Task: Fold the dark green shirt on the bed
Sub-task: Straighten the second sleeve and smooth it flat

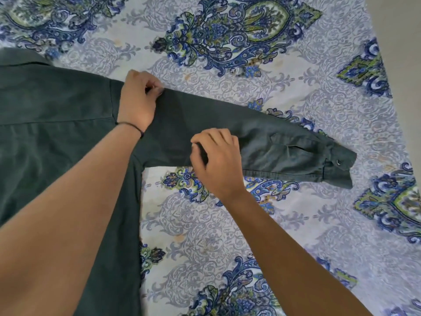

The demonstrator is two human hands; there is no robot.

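The dark green shirt (57,124) lies flat on the bed, its body at the left and running down past the bottom edge. One long sleeve (284,144) stretches out to the right and ends in a buttoned cuff (339,165). My left hand (136,101) pinches the sleeve's upper edge close to the shoulder seam. My right hand (216,156) pinches the sleeve's lower edge near its middle. The shirt's other sleeve is out of view.
A bedsheet (227,224) with blue and green paisley print covers the bed around the shirt. The bed's right edge (391,92) runs down the far right, with pale floor beyond it. A thin dark band sits on my left wrist.
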